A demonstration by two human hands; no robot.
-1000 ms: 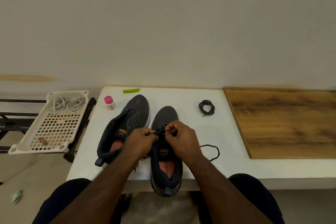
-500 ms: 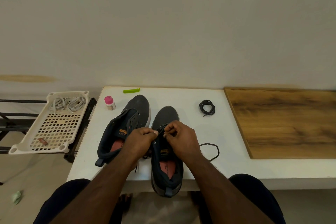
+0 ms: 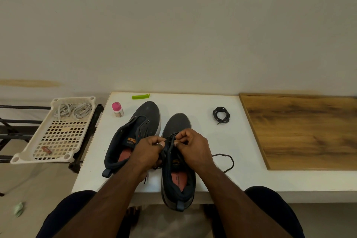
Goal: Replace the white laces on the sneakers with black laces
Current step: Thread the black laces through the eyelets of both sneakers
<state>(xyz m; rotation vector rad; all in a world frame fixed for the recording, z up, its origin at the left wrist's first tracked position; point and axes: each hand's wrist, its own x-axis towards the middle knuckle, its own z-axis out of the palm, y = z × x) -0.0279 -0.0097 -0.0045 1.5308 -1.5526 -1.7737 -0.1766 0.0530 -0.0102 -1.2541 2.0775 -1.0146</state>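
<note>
Both hands (image 3: 173,146) still pinch black lace (image 3: 225,161) at sneaker (image 3: 176,160)

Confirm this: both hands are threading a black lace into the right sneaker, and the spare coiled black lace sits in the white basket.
Not quite. The head view shows the coiled black lace on the white table, right of the sneakers. The basket holds the white laces.

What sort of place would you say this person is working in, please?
Probably a plain room at home: a low white table against a bare wall, a wooden board on it, and beside it a plastic basket on a black metal rack.
</note>
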